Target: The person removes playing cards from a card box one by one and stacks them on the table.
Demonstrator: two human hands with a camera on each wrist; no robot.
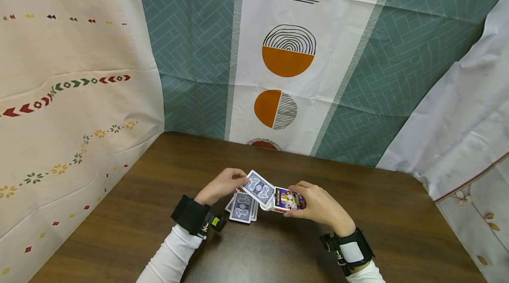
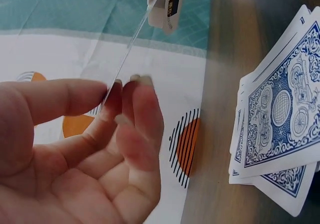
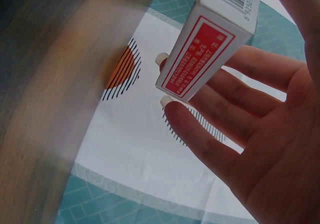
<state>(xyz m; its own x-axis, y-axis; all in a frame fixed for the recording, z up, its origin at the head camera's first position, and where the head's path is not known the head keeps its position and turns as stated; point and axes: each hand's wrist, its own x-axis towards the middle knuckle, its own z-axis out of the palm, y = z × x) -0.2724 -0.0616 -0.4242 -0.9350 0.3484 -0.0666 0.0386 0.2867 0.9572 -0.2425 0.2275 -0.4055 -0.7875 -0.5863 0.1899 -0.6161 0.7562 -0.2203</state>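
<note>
Between the thumb and fingers of my left hand (image 1: 223, 186) is a blue-backed playing card (image 1: 259, 189), pinched at one corner. In the left wrist view the card shows almost edge-on, and its far end overlaps the mouth of the card box. My right hand (image 1: 323, 203) grips that purple-and-white card box (image 1: 289, 199), thumb on one side and fingers on the other. The right wrist view shows the red-and-white end of the box. Below the pinched card, a loose pile of playing cards (image 1: 241, 208) lies back-side up on the table, fanned unevenly.
The brown wooden table (image 1: 302, 247) runs back to a teal-and-white patterned cloth (image 1: 274, 71). A cream embroidered cloth (image 1: 79, 111) hangs at the left and a white cloth (image 1: 457, 124) at the right. Both wrists wear black straps.
</note>
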